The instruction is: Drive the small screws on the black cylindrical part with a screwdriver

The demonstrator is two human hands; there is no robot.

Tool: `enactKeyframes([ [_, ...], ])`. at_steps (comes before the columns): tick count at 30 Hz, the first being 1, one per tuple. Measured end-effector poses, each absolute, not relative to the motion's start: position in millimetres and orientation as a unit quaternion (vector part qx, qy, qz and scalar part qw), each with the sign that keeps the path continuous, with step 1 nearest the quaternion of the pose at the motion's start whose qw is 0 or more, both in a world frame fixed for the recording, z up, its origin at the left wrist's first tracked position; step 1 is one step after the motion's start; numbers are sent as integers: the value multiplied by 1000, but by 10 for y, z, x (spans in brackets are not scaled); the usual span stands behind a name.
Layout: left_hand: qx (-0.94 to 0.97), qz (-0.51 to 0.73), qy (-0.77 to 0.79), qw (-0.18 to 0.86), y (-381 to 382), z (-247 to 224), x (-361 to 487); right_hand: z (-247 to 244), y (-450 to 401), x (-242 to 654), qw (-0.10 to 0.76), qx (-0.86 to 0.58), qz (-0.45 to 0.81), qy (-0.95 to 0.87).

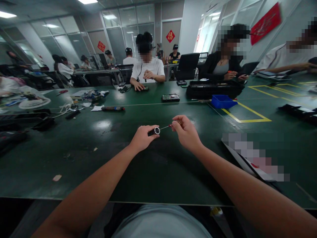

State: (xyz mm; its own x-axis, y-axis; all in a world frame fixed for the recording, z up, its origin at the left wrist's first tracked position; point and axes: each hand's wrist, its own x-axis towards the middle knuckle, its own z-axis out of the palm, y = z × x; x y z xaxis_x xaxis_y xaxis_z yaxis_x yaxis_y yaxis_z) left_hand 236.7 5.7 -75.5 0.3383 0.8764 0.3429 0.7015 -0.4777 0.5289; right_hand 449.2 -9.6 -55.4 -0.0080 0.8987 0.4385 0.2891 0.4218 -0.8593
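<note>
A black cylinder (151, 132) with a bright ring at its end is gripped in the fingers of a worker's left hand (142, 138), held just above the green tabletop (158, 172) near the middle of the view. The thumb and fingers wrap its sides and hide much of its body, leaving the ringed end facing right. Opposite, the right hand (187, 134) pinches a thin-shafted tool (170, 125) with a red collar, its shaft pointing left to the ringed end; whether the tip touches cannot be told.

On the walls, a large red banner (266, 23) at upper right bears a character too slanted and dim to read. A smaller red diamond (170, 36) on the far door reads "福", and the writing on a third red sign (101, 46), farther left, is too small to make out.

Across the tabletop, a co-worker in a white shirt (158, 67) bends over a small item, while a co-worker in a black jacket (208, 66) sits to the right. Before the latter stands a long black case (215, 91). A pale folder-like item (244, 162), its face pixelated, lies beside the worker's right forearm. A blue bin (223, 101) sits against the black case, inside yellow tape lines (255, 120). Beyond the hands lie a dark rod-shaped device (113, 108) and a hard drive (170, 98); a pale scrap (57, 178) rests at left.
</note>
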Motion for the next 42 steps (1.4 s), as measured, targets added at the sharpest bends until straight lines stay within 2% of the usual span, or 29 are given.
enactKeyframes([
  [7, 810, 326, 470, 127, 49, -711, 2389, -655, 61, 4487, 613, -414, 451, -499],
  [11, 820, 315, 468, 99, 107, -702, 2362, -715, 179, 4564, 576, -431, 558, -413],
  [24, 821, 274, 489, 103, 152, -768, 2335, -657, 59, 4494, 624, -436, 406, -506],
  [42, 830, 253, 487, 96, 129, -756, 2337, -547, -121, 4504, 523, -479, 174, -683],
])
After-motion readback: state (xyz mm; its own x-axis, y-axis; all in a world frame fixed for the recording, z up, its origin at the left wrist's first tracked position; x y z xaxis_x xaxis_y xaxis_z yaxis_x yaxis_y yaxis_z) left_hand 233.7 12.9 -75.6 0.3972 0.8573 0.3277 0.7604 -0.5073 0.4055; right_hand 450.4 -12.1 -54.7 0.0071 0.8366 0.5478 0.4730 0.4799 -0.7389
